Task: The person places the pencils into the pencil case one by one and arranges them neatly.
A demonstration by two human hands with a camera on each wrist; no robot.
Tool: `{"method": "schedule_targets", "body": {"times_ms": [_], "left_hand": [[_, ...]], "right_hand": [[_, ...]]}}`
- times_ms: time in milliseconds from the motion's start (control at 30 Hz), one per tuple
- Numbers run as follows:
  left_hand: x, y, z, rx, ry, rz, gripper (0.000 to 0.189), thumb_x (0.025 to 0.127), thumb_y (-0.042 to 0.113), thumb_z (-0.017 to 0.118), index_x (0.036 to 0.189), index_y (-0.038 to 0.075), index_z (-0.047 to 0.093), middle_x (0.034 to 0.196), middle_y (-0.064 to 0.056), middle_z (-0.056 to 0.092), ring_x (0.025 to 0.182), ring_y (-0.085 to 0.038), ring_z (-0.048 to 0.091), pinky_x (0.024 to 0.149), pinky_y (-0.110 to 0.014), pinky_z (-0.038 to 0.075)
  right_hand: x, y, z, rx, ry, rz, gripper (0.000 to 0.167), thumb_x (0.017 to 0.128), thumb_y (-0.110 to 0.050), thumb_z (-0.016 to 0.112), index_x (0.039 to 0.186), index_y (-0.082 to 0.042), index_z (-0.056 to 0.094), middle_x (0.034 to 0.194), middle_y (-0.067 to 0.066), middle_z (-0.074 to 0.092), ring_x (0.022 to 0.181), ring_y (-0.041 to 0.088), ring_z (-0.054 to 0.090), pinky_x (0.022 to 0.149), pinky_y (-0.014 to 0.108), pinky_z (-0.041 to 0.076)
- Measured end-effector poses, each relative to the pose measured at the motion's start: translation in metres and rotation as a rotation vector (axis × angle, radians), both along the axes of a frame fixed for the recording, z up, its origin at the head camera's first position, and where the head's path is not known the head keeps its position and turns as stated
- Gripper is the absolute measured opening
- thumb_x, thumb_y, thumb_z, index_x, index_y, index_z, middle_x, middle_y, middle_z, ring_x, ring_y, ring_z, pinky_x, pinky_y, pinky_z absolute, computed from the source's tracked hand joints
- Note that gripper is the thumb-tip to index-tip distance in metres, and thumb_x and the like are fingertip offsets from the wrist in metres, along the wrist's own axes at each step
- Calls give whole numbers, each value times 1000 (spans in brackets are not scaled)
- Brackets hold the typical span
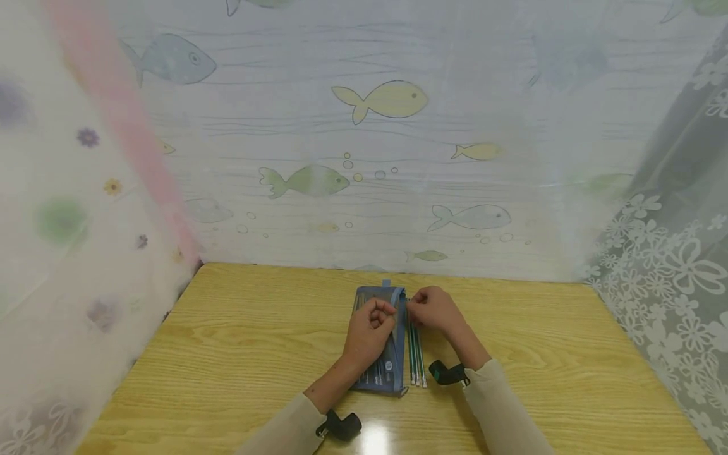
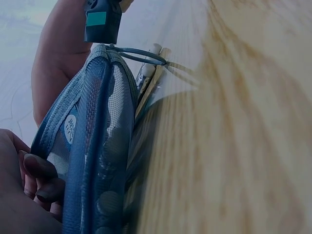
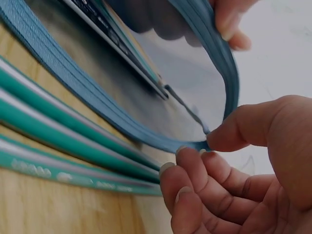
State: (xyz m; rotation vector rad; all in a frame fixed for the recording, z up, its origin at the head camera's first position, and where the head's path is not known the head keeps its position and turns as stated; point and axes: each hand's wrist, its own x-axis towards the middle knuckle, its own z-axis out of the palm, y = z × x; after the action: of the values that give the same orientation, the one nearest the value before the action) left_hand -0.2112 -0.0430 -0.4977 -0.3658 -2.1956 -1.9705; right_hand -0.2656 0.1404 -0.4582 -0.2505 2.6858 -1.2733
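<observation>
A blue mesh zip pencil case (image 1: 396,370) lies lengthwise on the table, with long thin pieces showing through its mesh. My left hand (image 1: 370,328) reaches over it. In the right wrist view, the fingertips (image 3: 228,22) of that hand pinch one edge of the zip opening. At the far end, my right hand (image 1: 436,309) pinches the blue zip band (image 3: 195,145) between thumb and forefinger. The mouth stands spread apart, and slim items (image 3: 139,61) show inside. Several green pencils (image 1: 416,354) lie in a row just right of the case, close under my right fingers.
The wood-grain table (image 1: 256,328) spreads out on both sides. A fish-print curtain (image 1: 387,189) hangs along its back edge, and a flowered white sheet (image 1: 102,240) runs down the left. Each wrist wears a black camera (image 1: 446,373). A cord loop (image 2: 139,52) sticks out from the case's near end.
</observation>
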Motion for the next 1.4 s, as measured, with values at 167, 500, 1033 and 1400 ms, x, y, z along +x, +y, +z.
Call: {"method": "schedule_targets", "body": {"times_ms": [167, 500, 1033, 1400], "left_hand": [[0, 0, 2, 0, -15, 18, 15, 96, -2, 61, 105, 7, 70, 73, -1, 60, 57, -6, 50, 56, -20, 42], [-2, 0, -1, 2, 20, 18, 14, 96, -3, 63, 104, 5, 71, 72, -3, 60, 57, -6, 50, 56, -20, 42], [-1, 0, 0, -14, 1, 1, 13, 98, 0, 61, 106, 4, 70, 73, -3, 59, 57, -7, 48, 57, -22, 42], [0, 0, -1, -18, 13, -3, 15, 99, 0, 60, 106, 7, 70, 73, 0, 59, 56, -6, 47, 56, -21, 41]], "right_hand": [[0, 6, 6, 59, 18, -8, 18, 95, -17, 64, 87, -4, 74, 73, 4, 71, 64, 18, 63, 60, 32, 50], [-3, 10, 4, 80, 16, -5, 16, 95, -15, 67, 85, -5, 74, 70, 3, 68, 62, 18, 61, 60, 32, 49], [-2, 12, -1, 195, -16, -13, 44, 94, -18, 69, 52, -14, 56, 48, -5, 49, 46, 13, 39, 50, 28, 31], [-3, 11, -5, 244, -43, -46, 51, 92, -20, 71, 45, -15, 53, 42, -5, 45, 41, 12, 36, 46, 27, 29]]}}
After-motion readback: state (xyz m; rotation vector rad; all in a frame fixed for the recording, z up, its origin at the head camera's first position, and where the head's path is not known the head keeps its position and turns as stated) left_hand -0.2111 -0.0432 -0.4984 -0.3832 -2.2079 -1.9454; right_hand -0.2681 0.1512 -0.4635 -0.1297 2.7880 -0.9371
